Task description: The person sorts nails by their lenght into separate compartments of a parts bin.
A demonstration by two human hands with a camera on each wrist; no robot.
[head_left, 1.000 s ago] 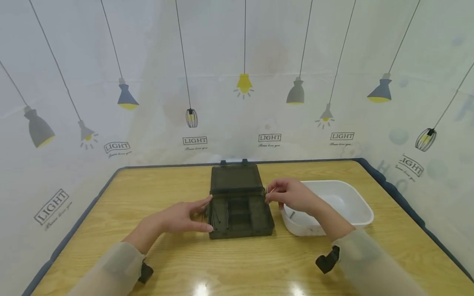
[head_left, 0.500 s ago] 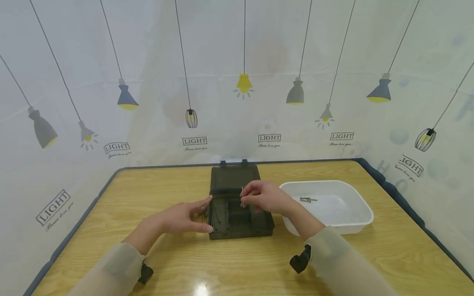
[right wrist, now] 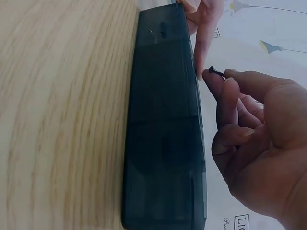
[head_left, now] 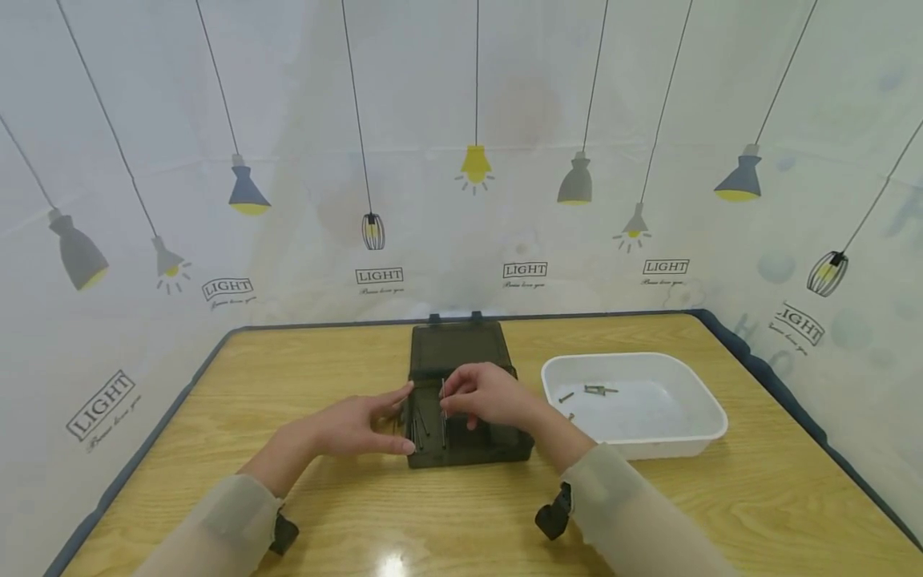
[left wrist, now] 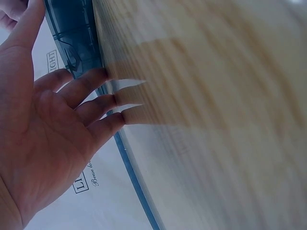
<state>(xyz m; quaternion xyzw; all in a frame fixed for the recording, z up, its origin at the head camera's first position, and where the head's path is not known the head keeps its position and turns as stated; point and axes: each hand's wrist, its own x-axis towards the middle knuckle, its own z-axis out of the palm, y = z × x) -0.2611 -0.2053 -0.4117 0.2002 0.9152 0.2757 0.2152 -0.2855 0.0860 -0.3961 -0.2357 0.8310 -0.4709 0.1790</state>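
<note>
A dark see-through compartment box (head_left: 505, 445) stands with its lid (head_left: 460, 344) raised at the back. Several long thin screws (head_left: 422, 429) lie in its left compartment. My left hand (head_left: 353, 425) rests against the box's left side, fingers nearly straight, thumb at the front corner; the left wrist view shows its palm (left wrist: 53, 129). Over the box, my right hand (head_left: 486, 394) pinches a long screw (right wrist: 217, 71) between thumb and fingertips. Its lower end overlaps the compartments in the head view, so I cannot tell whether it touches the box.
To the right of the box stands a white tray (head_left: 649, 450) with several small screws (head_left: 597, 390) in its left part. The wooden table (head_left: 324, 513) runs back to a printed sheet (head_left: 447, 292) hung behind and around it.
My right hand has carried the screw leftward from the tray's edge to over the left half of the box. My left hand has stayed in place.
</note>
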